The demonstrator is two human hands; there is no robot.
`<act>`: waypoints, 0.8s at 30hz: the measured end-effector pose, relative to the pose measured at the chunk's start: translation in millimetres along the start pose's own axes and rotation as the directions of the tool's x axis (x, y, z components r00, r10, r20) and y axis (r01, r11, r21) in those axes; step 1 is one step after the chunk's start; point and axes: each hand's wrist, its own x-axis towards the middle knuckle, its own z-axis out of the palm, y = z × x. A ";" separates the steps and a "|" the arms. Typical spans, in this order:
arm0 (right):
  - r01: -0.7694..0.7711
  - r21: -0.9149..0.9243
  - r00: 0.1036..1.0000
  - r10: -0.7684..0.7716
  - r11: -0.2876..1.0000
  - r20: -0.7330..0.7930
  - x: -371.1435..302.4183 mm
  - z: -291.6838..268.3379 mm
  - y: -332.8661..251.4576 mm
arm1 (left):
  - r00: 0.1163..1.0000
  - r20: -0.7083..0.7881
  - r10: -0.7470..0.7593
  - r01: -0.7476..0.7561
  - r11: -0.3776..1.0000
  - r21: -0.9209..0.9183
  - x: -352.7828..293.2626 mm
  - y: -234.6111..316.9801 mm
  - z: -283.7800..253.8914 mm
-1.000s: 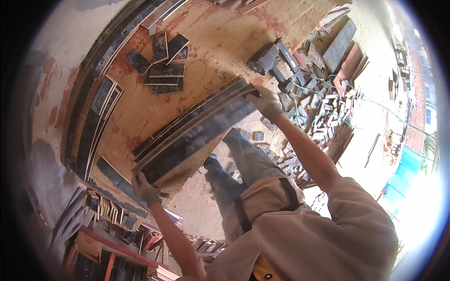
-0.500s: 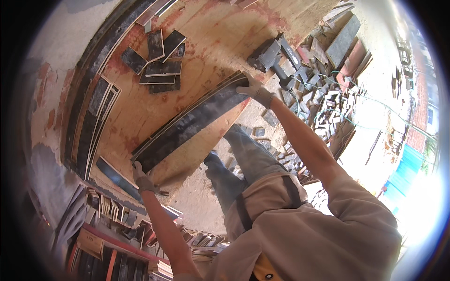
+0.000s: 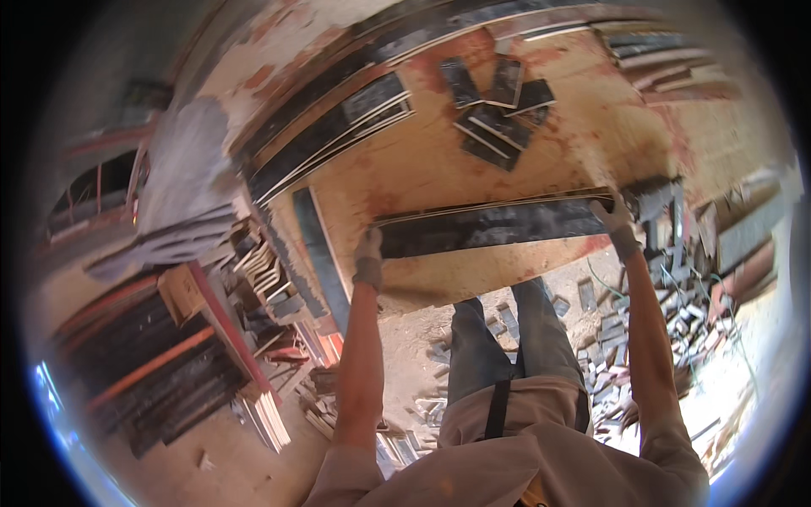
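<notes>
A long, narrow stack of black-faced plywood strips lies nearly level across the picture, at the near side of a wooden worktable. My left hand, in a light glove, is closed around the left end of the strips. The right end is gripped by my right hand, gloved too, with the thumb on the near face. Pale layered edges show along the far side of the strips. Beyond them on the table is a loose pile of short black plywood pieces.
Dark strips lie along the table's far left edge. A dark power tool, blurred, sits just right of my right hand. Offcuts cover the floor at right, with a thin green cable among them. Stacked boards stand at lower left.
My view has swung left, so the strips that slanted up to the right now run nearly level. Both hands keep their hold at the two ends.
</notes>
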 end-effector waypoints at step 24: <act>-0.193 -0.255 0.977 0.162 0.947 -0.137 -278.4 26.6 8.9 | 0.907 -0.379 0.186 0.098 0.779 0.619 5.4 -88.4 -150.5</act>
